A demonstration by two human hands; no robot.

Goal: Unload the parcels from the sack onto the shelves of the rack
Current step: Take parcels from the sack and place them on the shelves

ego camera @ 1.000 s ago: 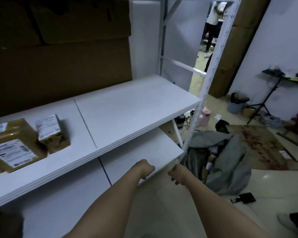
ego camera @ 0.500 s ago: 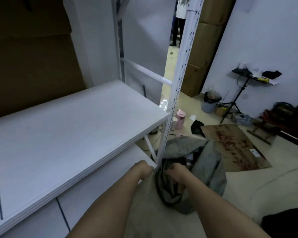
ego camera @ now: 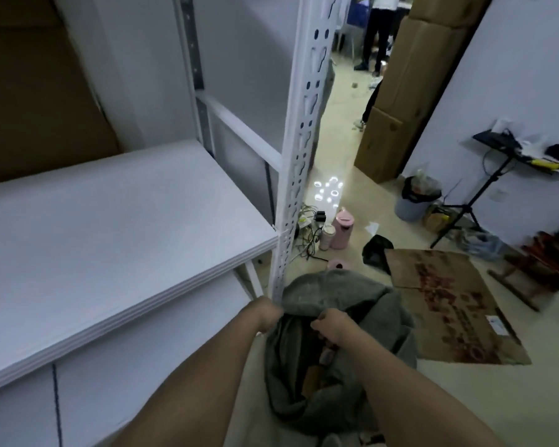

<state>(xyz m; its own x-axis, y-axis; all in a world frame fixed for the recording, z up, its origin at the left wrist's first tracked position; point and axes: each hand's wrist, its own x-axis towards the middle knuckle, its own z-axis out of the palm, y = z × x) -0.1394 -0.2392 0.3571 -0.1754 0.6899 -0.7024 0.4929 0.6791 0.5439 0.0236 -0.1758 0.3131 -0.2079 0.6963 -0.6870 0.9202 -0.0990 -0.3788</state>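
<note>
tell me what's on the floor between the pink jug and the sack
In the head view, a small pink lid-like thing lies between the pink jug and the sack, beside trailing cables.

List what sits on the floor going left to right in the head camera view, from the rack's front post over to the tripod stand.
Rack post → pink jug → black bag → flattened cardboard → bin → tripod stand. The grey sack lies nearer, below the jug, with both hands at its mouth.
</note>
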